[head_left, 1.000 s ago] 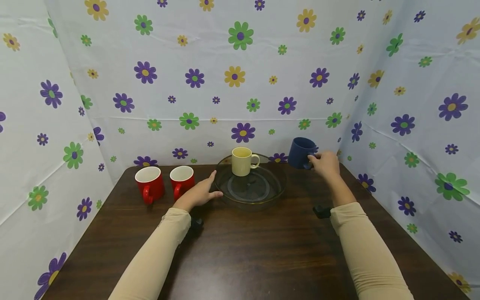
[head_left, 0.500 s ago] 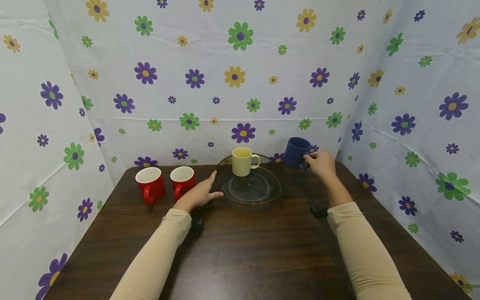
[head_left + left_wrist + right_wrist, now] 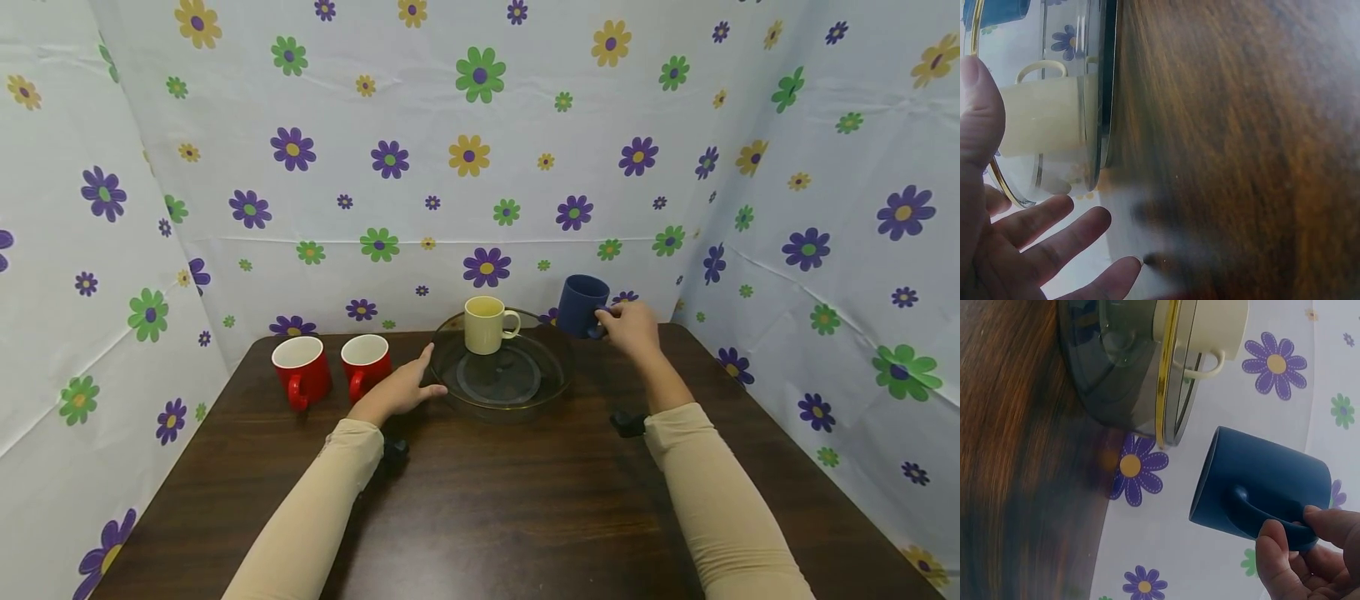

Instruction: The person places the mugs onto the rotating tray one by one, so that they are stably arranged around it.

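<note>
With its thumb and fingers, my right hand (image 3: 633,330) pinches the handle of a dark blue mug (image 3: 577,307). The mug hangs above the back of the table, close to the right rim of a round clear glass bowl (image 3: 507,407). In the right wrist view the blue mug (image 3: 1266,481) is beside the bowl's gold-edged rim, apart from it. A pale yellow mug (image 3: 482,328) stands upright in the back part of the bowl, handle to the right. My left hand (image 3: 395,389) is at the bowl's left rim, its fingers (image 3: 1079,234) spread and holding nothing.
Two red mugs with white insides stand left of the bowl: the outer red mug (image 3: 306,372) and the inner red mug (image 3: 371,360), partly behind my left hand. The dark wooden table (image 3: 495,500) ends at a flower-print cloth (image 3: 420,200) behind and on both sides.
My right hand has carried the blue mug a little to the left, nearer the bowl. My left hand, the bowl and the other mugs stay where they were.
</note>
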Motion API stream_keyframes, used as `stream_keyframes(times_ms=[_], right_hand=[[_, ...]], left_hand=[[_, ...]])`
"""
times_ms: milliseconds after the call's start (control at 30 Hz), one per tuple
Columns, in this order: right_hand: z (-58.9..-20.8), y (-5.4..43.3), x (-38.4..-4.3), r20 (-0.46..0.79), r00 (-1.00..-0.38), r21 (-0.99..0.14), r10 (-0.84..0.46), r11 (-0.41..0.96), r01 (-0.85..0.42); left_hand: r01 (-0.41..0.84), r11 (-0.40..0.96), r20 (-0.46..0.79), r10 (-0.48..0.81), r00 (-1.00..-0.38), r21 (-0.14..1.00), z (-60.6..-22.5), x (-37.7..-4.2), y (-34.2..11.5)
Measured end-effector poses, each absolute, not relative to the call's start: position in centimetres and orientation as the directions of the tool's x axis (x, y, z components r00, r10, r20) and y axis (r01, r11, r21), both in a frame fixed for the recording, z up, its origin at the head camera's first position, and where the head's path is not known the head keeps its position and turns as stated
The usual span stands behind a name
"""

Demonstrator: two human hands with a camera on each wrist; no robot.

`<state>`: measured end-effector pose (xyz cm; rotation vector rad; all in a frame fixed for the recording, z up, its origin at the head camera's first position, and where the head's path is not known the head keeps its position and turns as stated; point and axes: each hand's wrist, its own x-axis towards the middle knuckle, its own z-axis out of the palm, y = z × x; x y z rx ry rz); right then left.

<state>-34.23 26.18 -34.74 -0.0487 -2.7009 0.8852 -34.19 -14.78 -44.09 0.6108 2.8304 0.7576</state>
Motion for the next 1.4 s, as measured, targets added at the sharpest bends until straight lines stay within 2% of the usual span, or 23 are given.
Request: stream_keyframes(times_ms=[1000, 1400], right_hand=[[-35.4, 22.1, -34.9, 0.218, -0.971, -0.624, 0.101, 0.779, -0.059], [-36.3, 20.6, -34.8, 0.248, -0.964, -0.637, 0.096, 0.766, -0.088]], left_hand=[[0.359, 0.78, -0.018, 0.428, -0.904, 0.513, -44.2, -34.1, -14.7], [0.343, 0.783, -0.031, 0.418, -0.908, 0.519, -44.2, -33.9, -14.7]])
